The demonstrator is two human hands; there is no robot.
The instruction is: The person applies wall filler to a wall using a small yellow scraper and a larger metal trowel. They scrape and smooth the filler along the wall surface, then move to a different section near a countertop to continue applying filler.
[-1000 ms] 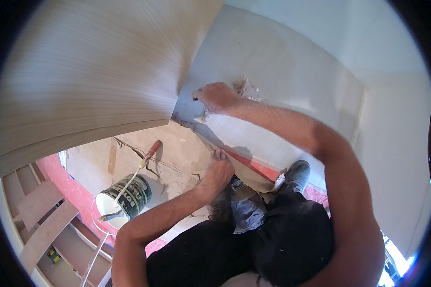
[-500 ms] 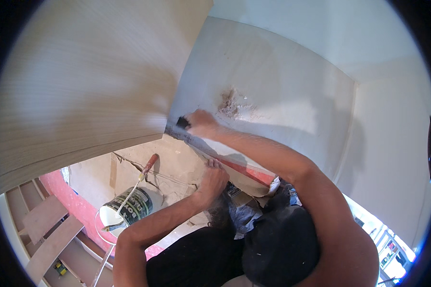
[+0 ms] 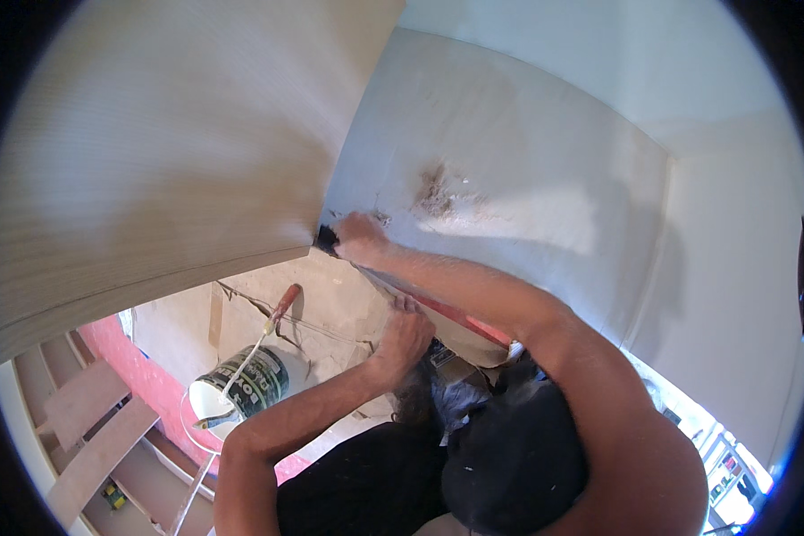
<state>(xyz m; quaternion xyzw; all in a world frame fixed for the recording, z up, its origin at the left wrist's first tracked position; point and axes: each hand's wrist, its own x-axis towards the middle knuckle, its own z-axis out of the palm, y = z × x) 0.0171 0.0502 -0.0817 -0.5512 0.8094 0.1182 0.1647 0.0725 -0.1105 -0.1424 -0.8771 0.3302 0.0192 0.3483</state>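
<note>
Pale-grey panel (image 3: pixel 527 116), beyond the left hand (image 3: pixel 406 339), looks stiff and heavy, best held by its edges; that hand curls, its grip unclear; at the panel's corner, the right hand (image 3: pixel 359 238) pinches a dark pad (image 3: pixel 327 238), probably light and soft

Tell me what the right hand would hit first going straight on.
The right hand, holding a dark object, would likely meet the wood-grain panel first, just to its left, though depth is unclear.
</note>
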